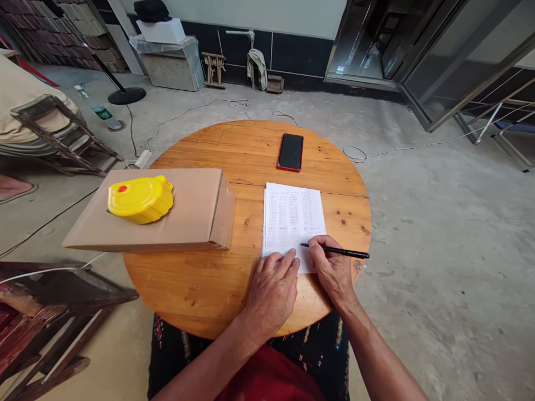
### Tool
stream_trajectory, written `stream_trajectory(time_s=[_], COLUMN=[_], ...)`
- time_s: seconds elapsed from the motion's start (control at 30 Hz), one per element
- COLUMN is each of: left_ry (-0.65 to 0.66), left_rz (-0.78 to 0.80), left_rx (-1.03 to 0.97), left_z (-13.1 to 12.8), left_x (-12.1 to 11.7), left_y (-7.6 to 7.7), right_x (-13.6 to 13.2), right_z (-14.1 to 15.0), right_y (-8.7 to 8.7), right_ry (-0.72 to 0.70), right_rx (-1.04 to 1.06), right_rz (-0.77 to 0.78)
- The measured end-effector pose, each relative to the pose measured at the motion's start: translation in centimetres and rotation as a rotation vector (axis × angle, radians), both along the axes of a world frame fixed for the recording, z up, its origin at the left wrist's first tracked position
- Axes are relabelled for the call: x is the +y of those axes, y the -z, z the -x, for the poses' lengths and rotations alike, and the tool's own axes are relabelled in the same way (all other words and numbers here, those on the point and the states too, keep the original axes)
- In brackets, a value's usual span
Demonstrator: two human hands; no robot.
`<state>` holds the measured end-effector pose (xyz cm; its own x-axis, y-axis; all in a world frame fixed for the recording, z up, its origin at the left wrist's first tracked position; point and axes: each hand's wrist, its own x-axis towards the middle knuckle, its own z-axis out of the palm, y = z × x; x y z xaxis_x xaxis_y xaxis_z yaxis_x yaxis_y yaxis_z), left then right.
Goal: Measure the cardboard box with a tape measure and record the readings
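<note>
A white sheet of paper [292, 220] covered in rows of handwritten figures lies on the round wooden table [217, 284]. My left hand [271, 289] rests flat on the sheet's lower left corner, fingers stretched out, holding it down. My right hand [332, 267] is closed on a black pen [338, 252], its tip touching the paper's lower part and its far end pointing right.
A red-cased phone [290, 151] lies face up beyond the paper. A cardboard box [188, 214] with a yellow lidded container [140, 199] on it overhangs the table's left edge. Wooden chairs [62, 133] stand left; cables [355, 151] trail on the concrete floor.
</note>
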<state>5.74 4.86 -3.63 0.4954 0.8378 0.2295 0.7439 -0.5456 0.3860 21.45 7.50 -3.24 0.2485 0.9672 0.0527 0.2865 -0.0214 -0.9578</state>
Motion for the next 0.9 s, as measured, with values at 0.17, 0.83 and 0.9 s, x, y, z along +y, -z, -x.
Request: stream_trajectory(time_s=[0.17,0.83,0.9], left_ry=[-0.006,-0.016,-0.014], left_rz=[0.004,0.030,0.034], left_rx=[0.004,-0.013,-0.015], left_z=[-0.03,0.08,0.11], left_x=[0.01,0.02,0.02], left_y=[-0.17,-0.27,-0.21], right_x=[-0.20,-0.10,-0.14], right_z=[0.06,0.33,0.32], right_y=[0.40,0.30,0.33], right_ry=[0.003,-0.045,-0.049], right_rx=[-0.012,-0.154,-0.171], right_rz=[-0.015,-0.071,-0.075])
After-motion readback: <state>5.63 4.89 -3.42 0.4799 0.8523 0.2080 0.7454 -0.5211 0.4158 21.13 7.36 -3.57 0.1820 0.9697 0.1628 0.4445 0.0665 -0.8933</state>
